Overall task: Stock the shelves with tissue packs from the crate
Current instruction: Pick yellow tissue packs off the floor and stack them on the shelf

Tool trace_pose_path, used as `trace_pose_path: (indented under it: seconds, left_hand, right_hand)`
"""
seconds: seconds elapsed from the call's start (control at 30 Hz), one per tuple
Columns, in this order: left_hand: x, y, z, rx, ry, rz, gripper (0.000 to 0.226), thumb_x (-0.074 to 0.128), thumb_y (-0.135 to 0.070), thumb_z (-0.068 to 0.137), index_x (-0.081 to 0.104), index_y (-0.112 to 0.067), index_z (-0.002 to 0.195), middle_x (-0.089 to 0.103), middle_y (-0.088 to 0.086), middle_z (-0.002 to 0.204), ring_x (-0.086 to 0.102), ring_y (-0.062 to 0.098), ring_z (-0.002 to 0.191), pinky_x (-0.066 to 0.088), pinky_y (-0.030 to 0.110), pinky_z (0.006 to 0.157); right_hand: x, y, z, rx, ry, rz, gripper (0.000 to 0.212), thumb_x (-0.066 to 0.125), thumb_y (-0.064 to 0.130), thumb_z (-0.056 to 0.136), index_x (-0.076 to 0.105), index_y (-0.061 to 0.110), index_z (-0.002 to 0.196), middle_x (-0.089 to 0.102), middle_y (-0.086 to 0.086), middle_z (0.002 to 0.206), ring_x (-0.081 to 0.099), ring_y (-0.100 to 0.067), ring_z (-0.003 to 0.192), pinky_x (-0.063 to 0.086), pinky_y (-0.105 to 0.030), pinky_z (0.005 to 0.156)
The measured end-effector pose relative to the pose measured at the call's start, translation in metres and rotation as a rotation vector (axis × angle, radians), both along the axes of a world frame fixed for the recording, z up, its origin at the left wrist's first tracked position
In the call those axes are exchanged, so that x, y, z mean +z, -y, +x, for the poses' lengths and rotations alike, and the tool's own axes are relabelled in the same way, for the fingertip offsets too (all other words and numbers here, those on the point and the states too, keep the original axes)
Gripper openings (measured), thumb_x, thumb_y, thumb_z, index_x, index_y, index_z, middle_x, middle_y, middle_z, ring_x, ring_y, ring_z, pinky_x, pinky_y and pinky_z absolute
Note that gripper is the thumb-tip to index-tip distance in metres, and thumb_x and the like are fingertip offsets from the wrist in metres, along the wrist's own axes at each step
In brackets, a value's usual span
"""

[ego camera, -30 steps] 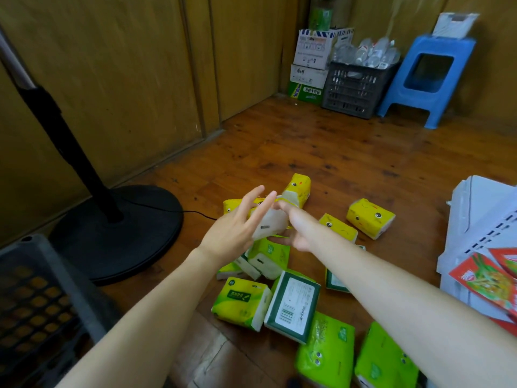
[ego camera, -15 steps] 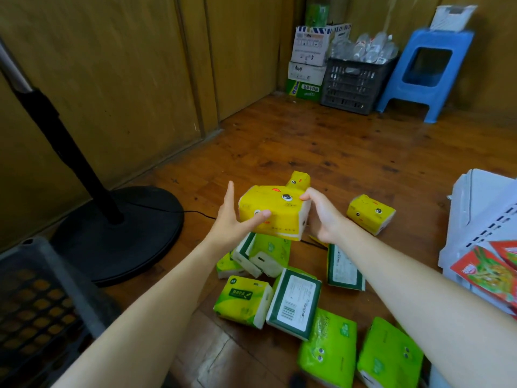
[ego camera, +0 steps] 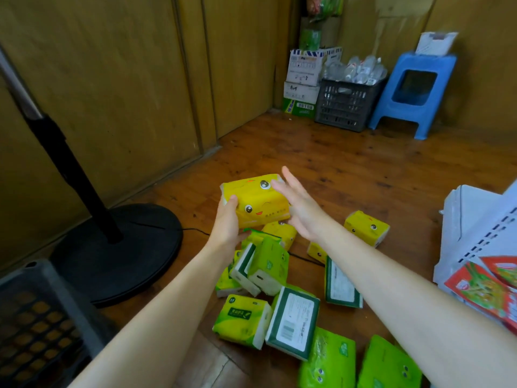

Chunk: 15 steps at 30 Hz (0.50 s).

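The left hand [ego camera: 227, 224] curls around the yellow tissue pack's [ego camera: 256, 201] left end. The pack's long axis runs rightward to the right hand [ego camera: 303, 210], which is flat-fingered at the other end and grasps nothing.

we note two bare forearms, uncovered along their whole visible length; the left hand [ego camera: 226, 221] and the right hand [ego camera: 303, 211] are likewise bare; fingers are slim and long; nail detail is too soft to report.

Wood-panelled walls [ego camera: 112, 79] meet a plank floor [ego camera: 349, 163]. Well beyond the right grip [ego camera: 303, 211], a blue stool [ego camera: 402, 112] stands by the wall.
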<state>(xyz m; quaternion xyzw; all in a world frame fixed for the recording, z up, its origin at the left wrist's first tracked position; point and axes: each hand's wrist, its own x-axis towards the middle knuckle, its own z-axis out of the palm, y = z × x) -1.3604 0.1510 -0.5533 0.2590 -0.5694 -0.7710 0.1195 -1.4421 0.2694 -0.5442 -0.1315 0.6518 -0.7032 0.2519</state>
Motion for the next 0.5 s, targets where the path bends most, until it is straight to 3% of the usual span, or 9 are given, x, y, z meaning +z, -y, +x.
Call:
trace_pose_path:
  seconds: [0.1, 0.17, 0.23, 0.33, 0.43, 0.5]
  left_hand:
    - [0.028, -0.005, -0.008, 0.034, -0.061, 0.036, 0.043, 0.034, -0.038, 0.101, 0.035, -0.027, 0.142, 0.052, 0.005, 0.13, 0.057, 0.025, 0.11, 0.047, 0.036, 0.077]
    - [0.048, -0.011, -0.009, -0.011, -0.096, 0.058, 0.036, 0.034, -0.04, 0.1, 0.04, -0.028, 0.134, 0.055, 0.003, 0.124, 0.059, 0.02, 0.1, 0.045, 0.037, 0.08]
    - [0.071, -0.019, -0.01, -0.075, -0.162, 0.042, 0.034, 0.035, -0.044, 0.099, 0.039, -0.033, 0.13, 0.055, 0.0, 0.119, 0.059, 0.014, 0.093, 0.044, 0.039, 0.088]
    - [0.114, -0.029, -0.012, -0.149, -0.287, -0.03, 0.041, 0.04, -0.045, 0.096, 0.037, -0.034, 0.136, 0.056, -0.004, 0.121, 0.058, 0.013, 0.102, 0.043, 0.04, 0.094]
    - [0.156, -0.034, -0.011, -0.221, -0.447, -0.194, 0.034, 0.052, -0.027, 0.094, 0.046, -0.031, 0.127, 0.063, -0.01, 0.111, 0.06, 0.009, 0.1, 0.047, 0.03, 0.085]
    - [0.179, -0.038, -0.012, -0.246, -0.558, -0.372, 0.048, 0.06, -0.013, 0.089, 0.045, -0.024, 0.133, 0.064, -0.005, 0.115, 0.064, 0.007, 0.098, 0.05, 0.018, 0.078]
  right_hand:
    - [0.026, -0.003, 0.008, -0.005, -0.393, 0.11, 0.083, 0.071, 0.03, 0.08, 0.02, 0.042, 0.144, 0.01, 0.01, 0.156, 0.007, -0.008, 0.143, 0.016, -0.042, 0.116]
    - [0.046, -0.01, 0.007, -0.05, -0.519, 0.152, 0.088, 0.075, 0.026, 0.076, 0.021, 0.038, 0.144, 0.014, 0.004, 0.156, 0.011, -0.009, 0.143, 0.019, -0.042, 0.117]
    - [0.07, -0.02, 0.002, -0.1, -0.559, 0.177, 0.085, 0.076, 0.021, 0.075, 0.027, 0.033, 0.144, 0.021, 0.001, 0.154, 0.017, -0.011, 0.142, 0.021, -0.041, 0.116]
    - [0.112, -0.033, -0.004, -0.123, -0.611, 0.179, 0.078, 0.077, 0.023, 0.073, 0.036, 0.033, 0.139, 0.029, -0.001, 0.151, 0.025, -0.015, 0.14, 0.026, -0.044, 0.114]
    - [0.164, -0.047, -0.007, -0.163, -0.639, 0.171, 0.069, 0.076, 0.024, 0.074, 0.043, 0.033, 0.134, 0.04, 0.0, 0.143, 0.039, -0.019, 0.131, 0.035, -0.047, 0.108]
    - [0.202, -0.061, -0.005, -0.193, -0.646, 0.147, 0.06, 0.075, 0.023, 0.077, 0.046, 0.032, 0.129, 0.045, -0.001, 0.138, 0.043, -0.019, 0.127, 0.039, -0.045, 0.105]
